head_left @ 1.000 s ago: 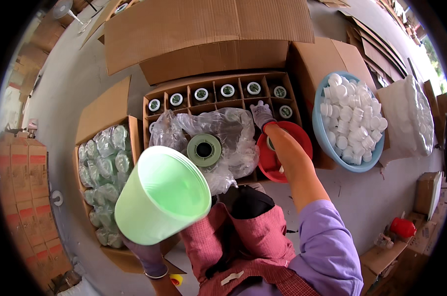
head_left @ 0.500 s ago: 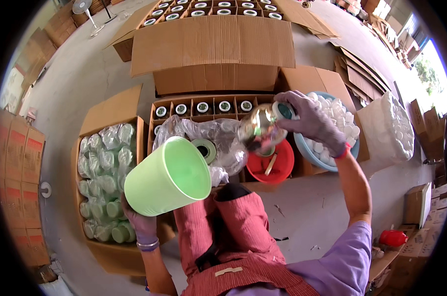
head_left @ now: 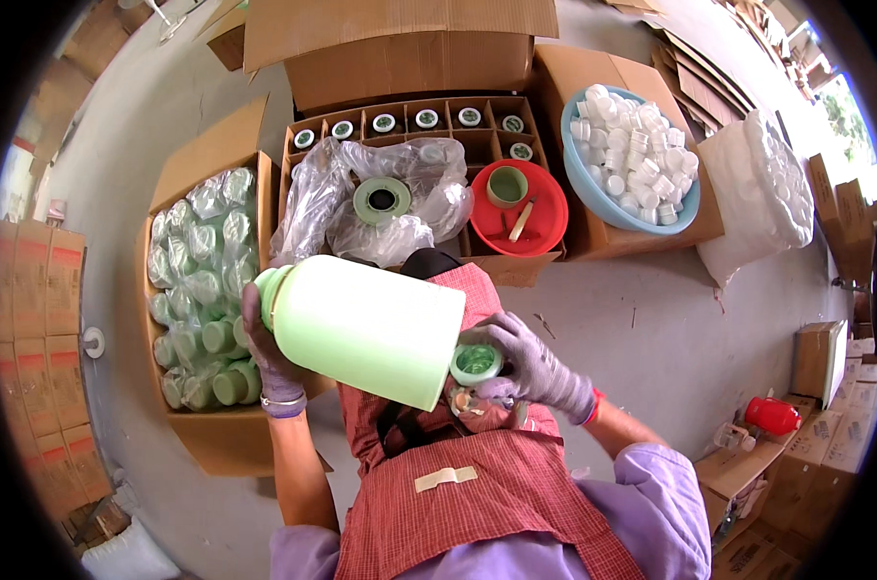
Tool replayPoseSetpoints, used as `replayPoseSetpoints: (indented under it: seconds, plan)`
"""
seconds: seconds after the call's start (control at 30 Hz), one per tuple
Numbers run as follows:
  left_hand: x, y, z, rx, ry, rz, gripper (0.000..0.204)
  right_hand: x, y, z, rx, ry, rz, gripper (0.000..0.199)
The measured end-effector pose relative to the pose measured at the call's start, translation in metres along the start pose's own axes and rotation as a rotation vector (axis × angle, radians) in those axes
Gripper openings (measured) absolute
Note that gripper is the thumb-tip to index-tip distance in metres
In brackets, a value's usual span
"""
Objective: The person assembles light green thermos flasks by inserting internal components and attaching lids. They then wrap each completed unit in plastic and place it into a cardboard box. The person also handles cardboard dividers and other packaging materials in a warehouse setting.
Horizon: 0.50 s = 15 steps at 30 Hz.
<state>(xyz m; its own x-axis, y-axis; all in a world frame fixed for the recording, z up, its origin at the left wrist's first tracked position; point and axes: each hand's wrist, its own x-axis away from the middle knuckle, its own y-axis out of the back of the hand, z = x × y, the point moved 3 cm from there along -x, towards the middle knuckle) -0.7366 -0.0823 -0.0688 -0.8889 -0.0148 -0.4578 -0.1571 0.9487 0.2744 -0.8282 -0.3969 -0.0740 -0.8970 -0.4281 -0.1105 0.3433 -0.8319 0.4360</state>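
My left hand (head_left: 272,353) is closed around the narrow, collared end of a large light green plastic tub (head_left: 366,329). The tub lies tilted on its side above my lap, its wide end toward the right. Just beyond that end, my right hand (head_left: 538,369) grips a shiny, see-through jar (head_left: 487,411) near its top. A pale rim surrounds the jar's green top (head_left: 476,362), which faces up. Whether that top is a lid or an open mouth, I cannot tell. The tub's wide end partly hides the jar, and its inside is out of sight.
Ahead stands a divided carton (head_left: 545,126) of lidded jars, with a plastic bag (head_left: 313,198), a green ring (head_left: 381,200) and a red bowl (head_left: 555,217) holding a green cup (head_left: 506,186) and brush. A blue basin (head_left: 579,159) of white caps is right; wrapped green containers (head_left: 206,290) are left.
My right hand has brought the jar down from beside the basin to my lap. The tub has turned from showing its open inside to showing its side. My view has tipped lower.
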Motion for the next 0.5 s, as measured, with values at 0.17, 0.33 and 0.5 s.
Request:
replayPoseSetpoints:
  seconds: [0.17, 0.33, 0.5]
  plan:
    - [-0.028, -0.031, -0.044, -0.218, -0.082, 0.164, 0.034, 0.038, -0.039, -0.020, -0.596, -0.361, -0.642, 0.068]
    - [-0.012, -0.078, -0.053, 0.448, 0.236, 0.470, 0.048, 0.060, -0.048, -0.049, -1.157, -0.644, -0.808, 0.056]
    - [0.014, -0.088, -0.046, 0.584, 0.292, 0.545, 0.054, 0.134, -0.054, -0.056, -0.498, -0.519, -0.424, 0.058]
